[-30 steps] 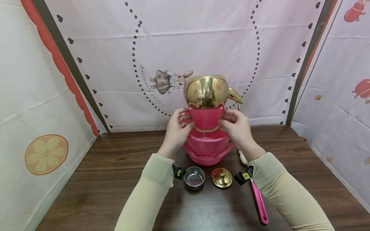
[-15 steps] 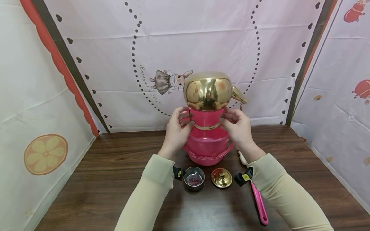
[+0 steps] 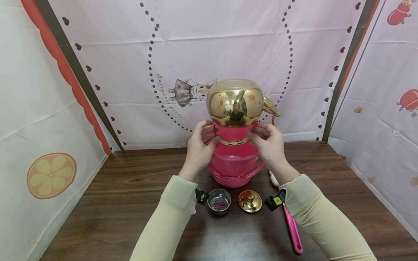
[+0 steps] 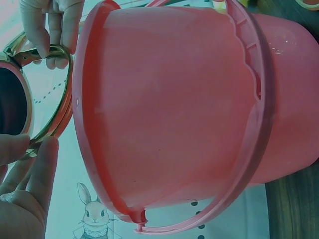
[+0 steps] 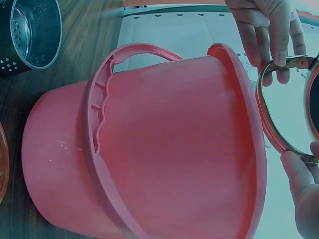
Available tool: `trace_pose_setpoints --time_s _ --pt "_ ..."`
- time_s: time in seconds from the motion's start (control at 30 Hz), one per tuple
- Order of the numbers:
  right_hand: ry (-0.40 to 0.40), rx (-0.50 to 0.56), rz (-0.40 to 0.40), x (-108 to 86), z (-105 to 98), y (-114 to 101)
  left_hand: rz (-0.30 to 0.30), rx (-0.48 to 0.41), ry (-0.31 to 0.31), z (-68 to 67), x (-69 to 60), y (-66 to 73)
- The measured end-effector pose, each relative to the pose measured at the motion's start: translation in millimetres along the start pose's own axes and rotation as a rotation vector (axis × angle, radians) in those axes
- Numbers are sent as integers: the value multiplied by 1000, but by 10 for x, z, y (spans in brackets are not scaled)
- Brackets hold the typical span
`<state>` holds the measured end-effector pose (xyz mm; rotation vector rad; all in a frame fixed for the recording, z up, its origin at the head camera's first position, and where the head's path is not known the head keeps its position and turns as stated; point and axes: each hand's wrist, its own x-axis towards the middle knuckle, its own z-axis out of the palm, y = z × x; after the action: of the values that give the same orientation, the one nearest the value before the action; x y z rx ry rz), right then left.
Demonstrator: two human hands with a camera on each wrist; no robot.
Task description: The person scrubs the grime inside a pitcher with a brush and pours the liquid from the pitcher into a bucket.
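My left hand (image 3: 200, 145) and right hand (image 3: 269, 143) pinch the two sides of the thin gold handle (image 3: 233, 143) of a shiny gold kettle (image 3: 236, 103). Tipped over, the kettle is above a pink bucket (image 3: 233, 168), its flat base turned upward and its spout (image 3: 271, 107) pointing right. In the left wrist view, the dark round mouth of the kettle (image 4: 12, 102) faces the bucket's open top. The handle hangs at the bucket's rim (image 5: 256, 129); whether they touch I cannot tell. The bucket stands upright, its own pink handle lowered across the front.
On the brown table (image 3: 130, 203), a perforated metal strainer cup (image 3: 219, 202) and a gold lid (image 3: 250, 201) sit in front of the bucket. A brush with a pink handle (image 3: 293, 228) lies to the right, partly under my right forearm. Patterned cloth walls (image 3: 183, 54) surround the table.
The kettle has tipped further over, its body rising slightly and showing more of its base. The gap between kettle and lower handle bar has narrowed. Both hands stay nearly in place.
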<state>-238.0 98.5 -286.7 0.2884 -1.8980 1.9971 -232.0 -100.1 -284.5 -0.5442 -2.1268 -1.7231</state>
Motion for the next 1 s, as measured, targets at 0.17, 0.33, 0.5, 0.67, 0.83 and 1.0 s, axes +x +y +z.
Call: trace_pose_setpoints --time_s 0.17,0.33,0.5,0.67,0.83,1.0 --pt "6 7 -2 -2 -2 12 0 4 -2 0 -3 -4" --pt "11 -7 3 -8 -2 20 0 -1 -1 -1 -8 -15" --pt "11 -1 9 -14 -3 27 7 -4 8 3 -4 -34" --pt "-4 12 12 -21 -12 28 6 -25 16 6 -14 -31" --pt "-25 28 19 -37 -26 14 6 -40 20 5 -11 -40" --pt "-30 42 -4 -48 -32 14 3 -64 21 -3 -11 -27"
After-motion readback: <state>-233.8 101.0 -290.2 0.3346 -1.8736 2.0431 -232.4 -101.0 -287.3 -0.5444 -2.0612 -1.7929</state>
